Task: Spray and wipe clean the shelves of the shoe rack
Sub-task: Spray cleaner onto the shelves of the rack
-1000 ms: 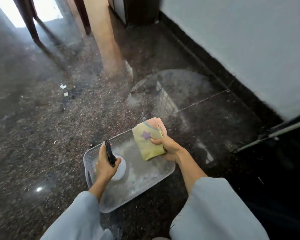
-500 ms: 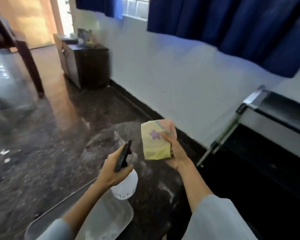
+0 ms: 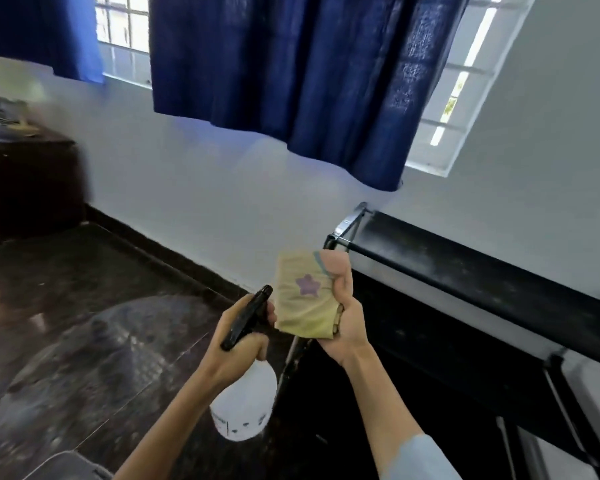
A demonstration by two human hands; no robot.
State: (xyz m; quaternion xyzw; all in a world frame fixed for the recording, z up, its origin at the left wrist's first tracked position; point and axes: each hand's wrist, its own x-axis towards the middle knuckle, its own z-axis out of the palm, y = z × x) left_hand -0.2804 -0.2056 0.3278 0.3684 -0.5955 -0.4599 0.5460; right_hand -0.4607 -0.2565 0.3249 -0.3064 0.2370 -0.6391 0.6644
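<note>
Hands both up in front of me, approx center-low in view. My left hand grips the neck of the spray bottle, fingers curled round the black trigger head, nozzle aimed toward 1 o'clock; white bottle body hangs below my fist at 6 o'clock. My right hand pinches a folded yellow cloth w/ a purple star print, thumb on the front, cloth upright and just beside the nozzle, at its 3 o'clock. Shoe rack sits at 3 o'clock of my right hand, against the white wall; its black top shelf runs off toward 4 o'clock, chrome frame corner near the cloth's top. Blue curtain at 12 o'clock. Dark cabinet at 9 o'clock. Grey tray corner at 7 o'clock on dark floor.
</note>
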